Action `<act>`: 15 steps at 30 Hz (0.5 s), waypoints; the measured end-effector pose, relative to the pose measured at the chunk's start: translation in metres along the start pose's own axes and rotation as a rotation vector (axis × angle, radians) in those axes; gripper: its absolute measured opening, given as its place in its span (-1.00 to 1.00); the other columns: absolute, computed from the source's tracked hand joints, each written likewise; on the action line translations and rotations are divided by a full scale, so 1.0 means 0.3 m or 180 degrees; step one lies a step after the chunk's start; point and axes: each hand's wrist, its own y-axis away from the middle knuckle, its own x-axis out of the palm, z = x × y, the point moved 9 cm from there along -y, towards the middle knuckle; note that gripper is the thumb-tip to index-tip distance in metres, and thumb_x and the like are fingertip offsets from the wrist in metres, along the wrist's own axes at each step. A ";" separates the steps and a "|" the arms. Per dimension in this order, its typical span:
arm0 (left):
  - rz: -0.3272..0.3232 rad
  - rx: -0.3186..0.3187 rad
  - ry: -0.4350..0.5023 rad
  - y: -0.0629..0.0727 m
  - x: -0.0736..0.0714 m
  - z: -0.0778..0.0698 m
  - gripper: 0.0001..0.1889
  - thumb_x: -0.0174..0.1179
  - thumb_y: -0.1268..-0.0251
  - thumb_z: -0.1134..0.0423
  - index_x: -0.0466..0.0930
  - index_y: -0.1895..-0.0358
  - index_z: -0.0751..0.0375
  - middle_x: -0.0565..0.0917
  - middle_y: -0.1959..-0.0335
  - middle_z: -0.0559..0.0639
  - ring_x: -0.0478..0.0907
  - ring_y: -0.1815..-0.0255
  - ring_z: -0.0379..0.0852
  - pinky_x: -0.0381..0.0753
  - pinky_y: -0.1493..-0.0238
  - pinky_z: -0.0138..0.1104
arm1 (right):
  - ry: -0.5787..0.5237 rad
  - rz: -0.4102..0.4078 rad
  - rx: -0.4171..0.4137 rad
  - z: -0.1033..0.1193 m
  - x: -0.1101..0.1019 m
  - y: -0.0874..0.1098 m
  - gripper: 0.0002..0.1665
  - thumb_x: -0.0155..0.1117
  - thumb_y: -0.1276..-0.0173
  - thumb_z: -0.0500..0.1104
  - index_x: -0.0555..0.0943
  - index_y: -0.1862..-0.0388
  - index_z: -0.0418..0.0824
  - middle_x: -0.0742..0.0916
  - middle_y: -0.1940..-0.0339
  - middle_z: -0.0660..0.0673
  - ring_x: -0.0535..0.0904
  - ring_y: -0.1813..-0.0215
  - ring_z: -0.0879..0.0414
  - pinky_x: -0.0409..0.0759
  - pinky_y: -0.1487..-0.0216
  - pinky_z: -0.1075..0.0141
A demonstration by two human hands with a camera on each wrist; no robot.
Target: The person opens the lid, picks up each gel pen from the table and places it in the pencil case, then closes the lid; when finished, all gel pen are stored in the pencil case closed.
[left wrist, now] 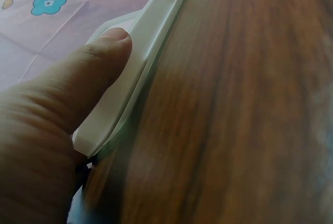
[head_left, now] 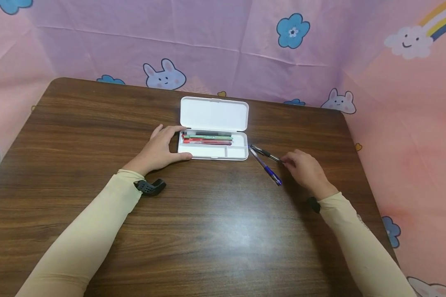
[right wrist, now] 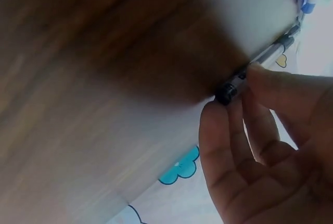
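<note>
A white pencil case (head_left: pixel 214 114) lies with its lid raised at the back of the table. My left hand (head_left: pixel 154 150) holds its left end, thumb along the front edge and a finger at the back corner. In the left wrist view the thumb (left wrist: pixel 99 57) lies against the case's white side. A green pen (head_left: pixel 209 137), a red pen (head_left: pixel 202 141) and dark ones fill the rear compartment. Right of the case, my right hand (head_left: pixel 307 171) pinches the near end of a black pen (head_left: pixel 264 153) between thumb and fingers. Beside it lies a blue pen (head_left: pixel 266 166).
The brown wood-grain table (head_left: pixel 193 231) has rounded far corners. Behind and at the sides hangs a pink and purple cloth (head_left: pixel 215 33) with cartoon figures. Dark wrist bands (head_left: pixel 150 187) sit at both sleeves.
</note>
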 end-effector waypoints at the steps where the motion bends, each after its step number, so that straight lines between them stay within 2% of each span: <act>1: -0.0001 -0.0002 0.0005 0.000 0.000 0.000 0.03 0.45 -0.14 -0.31 0.22 -0.59 0.09 0.30 -0.57 0.14 -0.01 -0.67 0.22 -0.33 -0.69 0.03 | 0.0011 -0.0019 0.0011 0.001 -0.002 -0.001 -0.83 0.33 -0.43 -0.35 0.76 0.04 -0.29 0.76 0.14 -0.22 0.67 0.14 -0.12 0.68 0.10 -0.05; 7: -0.0029 0.0055 -0.0017 -0.004 -0.004 -0.004 0.03 0.46 -0.14 -0.31 0.23 -0.58 0.10 0.32 -0.56 0.13 0.07 -0.65 0.20 -0.34 -0.69 0.02 | -0.0007 -0.0079 0.0049 0.005 -0.004 0.002 -0.82 0.32 -0.43 -0.38 0.76 0.04 -0.33 0.76 0.13 -0.25 0.69 0.11 -0.13 0.67 0.08 -0.05; 15: -0.0014 0.0074 -0.0062 -0.005 0.003 -0.002 0.03 0.45 -0.15 -0.31 0.23 -0.58 0.14 0.32 -0.56 0.16 0.14 -0.62 0.18 -0.36 -0.69 -0.02 | 0.0003 -0.0034 0.0035 0.010 0.000 0.002 -0.82 0.30 -0.45 -0.38 0.74 0.03 -0.35 0.74 0.13 -0.26 0.66 0.13 -0.12 0.67 0.08 -0.05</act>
